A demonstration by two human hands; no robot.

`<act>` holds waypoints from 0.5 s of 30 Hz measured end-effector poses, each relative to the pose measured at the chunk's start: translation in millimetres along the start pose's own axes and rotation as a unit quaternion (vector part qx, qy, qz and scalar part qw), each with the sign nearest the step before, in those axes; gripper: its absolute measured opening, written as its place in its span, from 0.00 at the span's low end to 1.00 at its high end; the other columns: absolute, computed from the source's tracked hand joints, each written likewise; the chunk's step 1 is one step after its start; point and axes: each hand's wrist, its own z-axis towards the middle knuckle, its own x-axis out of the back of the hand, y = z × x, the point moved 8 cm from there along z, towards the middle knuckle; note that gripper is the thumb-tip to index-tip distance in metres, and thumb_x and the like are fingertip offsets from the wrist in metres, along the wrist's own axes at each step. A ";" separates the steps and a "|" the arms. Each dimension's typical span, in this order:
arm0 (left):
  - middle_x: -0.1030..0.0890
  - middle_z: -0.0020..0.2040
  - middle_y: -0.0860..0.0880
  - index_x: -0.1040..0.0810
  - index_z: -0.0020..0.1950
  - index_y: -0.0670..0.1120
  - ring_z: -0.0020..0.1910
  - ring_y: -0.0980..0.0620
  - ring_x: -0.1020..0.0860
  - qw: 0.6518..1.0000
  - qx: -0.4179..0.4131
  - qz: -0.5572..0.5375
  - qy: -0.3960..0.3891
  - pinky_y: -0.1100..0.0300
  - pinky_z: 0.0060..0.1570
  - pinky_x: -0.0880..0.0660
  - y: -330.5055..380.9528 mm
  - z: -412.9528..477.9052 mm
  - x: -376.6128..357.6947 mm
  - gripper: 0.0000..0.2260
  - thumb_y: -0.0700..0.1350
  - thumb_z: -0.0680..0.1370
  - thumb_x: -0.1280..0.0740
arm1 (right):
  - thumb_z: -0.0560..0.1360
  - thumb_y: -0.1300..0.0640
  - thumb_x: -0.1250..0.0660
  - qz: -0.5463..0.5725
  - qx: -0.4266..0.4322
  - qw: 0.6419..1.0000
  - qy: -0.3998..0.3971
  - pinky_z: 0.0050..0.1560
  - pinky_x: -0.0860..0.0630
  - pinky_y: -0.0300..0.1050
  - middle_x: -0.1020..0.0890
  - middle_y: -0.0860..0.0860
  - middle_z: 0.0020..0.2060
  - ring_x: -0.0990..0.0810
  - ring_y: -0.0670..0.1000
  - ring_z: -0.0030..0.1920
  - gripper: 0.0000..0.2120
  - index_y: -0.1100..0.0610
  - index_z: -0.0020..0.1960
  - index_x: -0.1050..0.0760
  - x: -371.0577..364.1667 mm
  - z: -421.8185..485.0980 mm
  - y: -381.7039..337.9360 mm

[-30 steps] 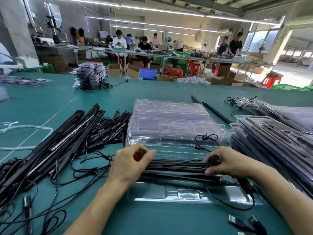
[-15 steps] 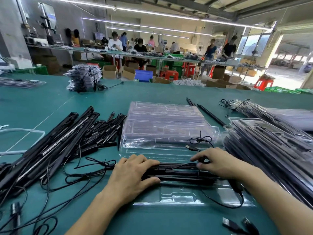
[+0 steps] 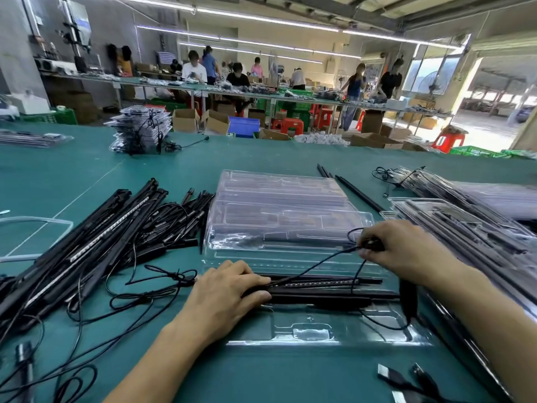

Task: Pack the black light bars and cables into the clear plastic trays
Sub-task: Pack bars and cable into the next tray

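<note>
two hands at work on a green bench (image 3: 180, 173): the left hand (image 3: 229, 289) lies with fingers flat across the near ends of what look like three black light bars (image 3: 325, 290), which sit side by side in the long channel of one clear plastic tray (image 3: 313, 334) directly in front of the person. the right hand (image 3: 406, 251) pinches a small coil of black cable (image 3: 315, 266) above the tray's far right corner, and one strand runs taut from it down to the bars.

one stack of empty trays (image 3: 279, 205) touches the open tray's far edge. a loose pile of light bars (image 3: 96, 237), too many to count, fans out to the left, its cables trailing up to the tray's left edge. a stack of packed trays (image 3: 465, 228) crowds the right side, just beside the right wrist. a few single bars (image 3: 359, 194) lie beyond the empty stack. two usb plugs (image 3: 389, 373) rest at the near right.

bare bench shows between the tray's near edge and the person, and a broad bare strip lies beyond the empty stack.
</note>
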 end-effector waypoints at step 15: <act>0.23 0.54 0.62 0.20 0.57 0.61 0.55 0.59 0.25 0.994 -0.020 -0.099 0.049 0.53 0.59 0.29 3.7 -2.9 11.5 0.13 0.64 0.76 0.35 | 0.71 0.52 0.24 0.139 0.002 0.982 -0.130 0.37 0.26 0.33 0.16 0.45 0.36 0.19 0.40 0.36 0.03 0.46 0.42 0.17 13.3 -31.1 18.9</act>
